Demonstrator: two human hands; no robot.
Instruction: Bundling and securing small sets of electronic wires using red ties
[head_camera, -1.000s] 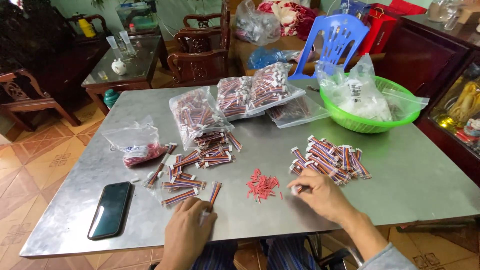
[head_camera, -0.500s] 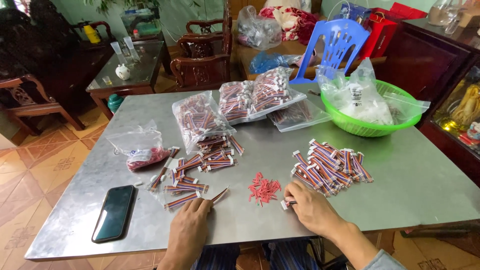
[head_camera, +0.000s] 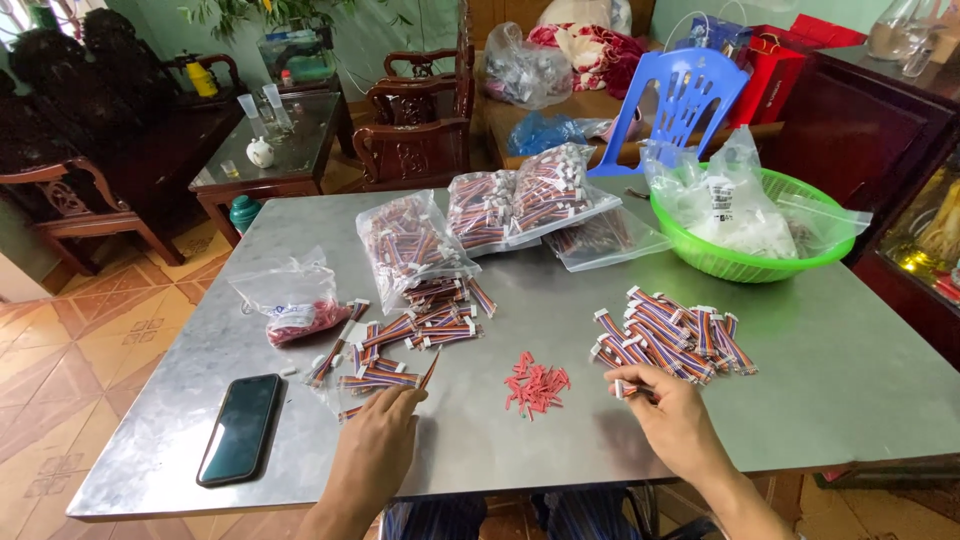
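1. Right now the left hand (head_camera: 375, 445) pinches one striped wire lead (head_camera: 428, 372) between its fingers, at the near edge of the left pile of leads (head_camera: 410, 335) on the tabletop (head_camera: 800, 400).
2. Meanwhile the right hand (head_camera: 675, 425) has its fingers closed on a single lead (head_camera: 628, 388) at the near corner of the right pile of leads (head_camera: 670, 335).
3. Between the hands lies a small heap of red plastic clips (head_camera: 535, 385), loose and close to both wrists; a careless sweep of either hand could scatter them, and the smooth metal would let them slide.
4. Pulling the right lead out sideways may drag its neighbours along, since the pile lies tangled and overlapping.
5. A dark phone (head_camera: 240, 440) sits near the front edge, just left of the left forearm; an elbow nudge could push it off.
6. Sealed bags of leads (head_camera: 480, 215) lean on each other farther back and could slump onto the left pile.
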